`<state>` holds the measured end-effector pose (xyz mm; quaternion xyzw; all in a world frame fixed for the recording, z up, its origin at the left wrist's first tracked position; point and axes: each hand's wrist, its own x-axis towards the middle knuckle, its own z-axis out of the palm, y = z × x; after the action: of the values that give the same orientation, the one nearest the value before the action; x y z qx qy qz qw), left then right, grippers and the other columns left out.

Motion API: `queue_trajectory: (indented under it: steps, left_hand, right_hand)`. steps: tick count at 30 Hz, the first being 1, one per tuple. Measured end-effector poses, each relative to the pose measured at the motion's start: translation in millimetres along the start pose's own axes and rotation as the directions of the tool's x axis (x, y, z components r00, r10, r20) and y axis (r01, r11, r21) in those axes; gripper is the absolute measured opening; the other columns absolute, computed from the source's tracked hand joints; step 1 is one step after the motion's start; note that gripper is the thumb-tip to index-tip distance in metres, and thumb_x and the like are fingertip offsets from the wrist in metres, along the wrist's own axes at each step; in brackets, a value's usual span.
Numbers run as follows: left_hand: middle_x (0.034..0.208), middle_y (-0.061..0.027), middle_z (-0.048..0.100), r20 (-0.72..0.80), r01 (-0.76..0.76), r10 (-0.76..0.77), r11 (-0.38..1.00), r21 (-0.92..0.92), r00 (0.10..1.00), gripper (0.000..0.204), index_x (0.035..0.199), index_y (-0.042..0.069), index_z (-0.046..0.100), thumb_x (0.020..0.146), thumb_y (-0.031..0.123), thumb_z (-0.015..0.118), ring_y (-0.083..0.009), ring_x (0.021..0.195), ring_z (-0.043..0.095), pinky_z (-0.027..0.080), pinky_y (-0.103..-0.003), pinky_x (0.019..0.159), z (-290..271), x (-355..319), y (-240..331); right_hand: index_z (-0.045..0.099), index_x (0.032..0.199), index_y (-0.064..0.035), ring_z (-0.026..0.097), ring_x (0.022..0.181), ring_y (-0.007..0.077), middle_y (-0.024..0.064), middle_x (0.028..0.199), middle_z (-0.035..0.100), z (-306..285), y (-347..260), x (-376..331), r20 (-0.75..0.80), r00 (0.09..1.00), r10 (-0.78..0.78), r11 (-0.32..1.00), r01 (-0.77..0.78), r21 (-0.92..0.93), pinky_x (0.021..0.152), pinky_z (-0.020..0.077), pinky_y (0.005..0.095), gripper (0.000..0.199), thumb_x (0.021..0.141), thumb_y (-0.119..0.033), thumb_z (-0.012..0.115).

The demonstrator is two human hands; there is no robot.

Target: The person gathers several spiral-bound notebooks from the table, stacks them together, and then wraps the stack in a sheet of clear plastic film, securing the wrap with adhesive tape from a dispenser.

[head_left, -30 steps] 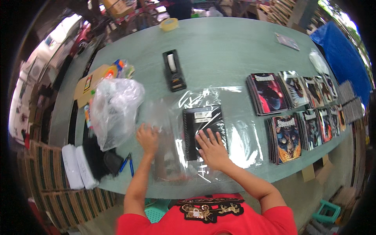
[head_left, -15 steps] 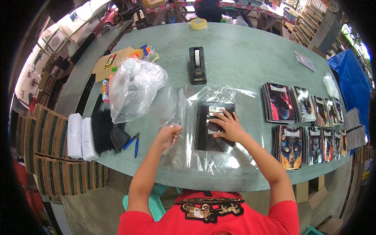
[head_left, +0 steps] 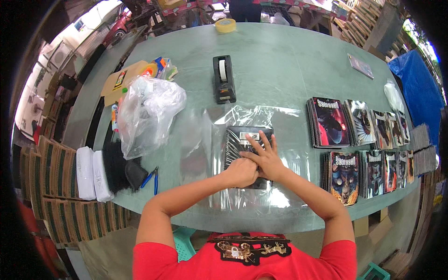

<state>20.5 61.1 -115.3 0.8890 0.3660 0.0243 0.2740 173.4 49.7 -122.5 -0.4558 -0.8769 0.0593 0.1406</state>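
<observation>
At far left lie white packets [head_left: 86, 172] and a crumpled clear bag [head_left: 147, 116]. My left hand [head_left: 241, 171] is curled shut on the clear wrap [head_left: 242, 140] over the black notebook [head_left: 246, 151] at the table's middle, and my right hand [head_left: 267, 158] presses flat, fingers spread. I judge this wrapping half done, with stacks of colourful-covered notebooks [head_left: 354, 144] waiting at right.

Bare arms and a red shirt fill the bottom of my view.

I see my left hand [head_left: 242, 171] and right hand [head_left: 267, 160] with nothing on them: no gloves, rings or watch that I can make out. Both forearms are uncovered up to short red sleeves. The shirt is plain red, with a black panel at the neckline carrying ornate gold-coloured patterning. My fingers look short-nailed, though the detail is too small to be sure.
</observation>
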Motion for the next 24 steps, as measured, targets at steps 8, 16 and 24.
queue_trajectory:
  steps: [8,16,24]
  left_hand:
    - [0.132,-0.0147,0.035,-0.232,0.007,0.096,0.913,0.407,0.968,0.026,0.096,0.01,0.065,0.076,0.019,0.052,-0.0335,0.118,0.036,0.032,-0.044,0.095,-76,88,-98]
    - [0.074,-0.0199,0.061,-0.328,0.229,-0.78,0.506,-0.831,0.534,0.023,0.071,-0.001,0.064,0.073,0.022,0.063,-0.0294,0.077,0.058,0.041,-0.039,0.071,-107,147,-173]
    - [0.069,-0.0038,0.058,-0.253,-0.136,-0.675,0.222,-0.965,0.693,0.014,0.085,0.003,0.057,0.082,0.017,0.059,-0.0096,0.057,0.053,0.041,-0.021,0.048,-93,112,-104]
  right_hand:
    - [0.059,0.108,-0.0117,0.024,0.125,0.0265,-0.0039,0.131,0.038,-10,-8,-4,0.077,0.994,-0.081,0.974,0.095,-0.206,0.099,0.0147,0.0549,0.065,0.067,-0.062,0.049]
    - [0.065,0.092,-0.0104,0.043,0.108,0.025,-0.0008,0.106,0.057,-24,-3,11,0.111,0.99,0.085,0.966,-0.109,0.233,0.093,0.0236,0.0545,0.041,0.083,-0.046,0.047]
    - [0.056,0.102,-0.0173,0.037,0.114,0.0253,-0.0034,0.112,0.052,-15,-6,25,0.2,0.953,0.228,0.97,-0.241,0.043,0.09,0.0227,0.0521,0.044,0.067,-0.043,0.067]
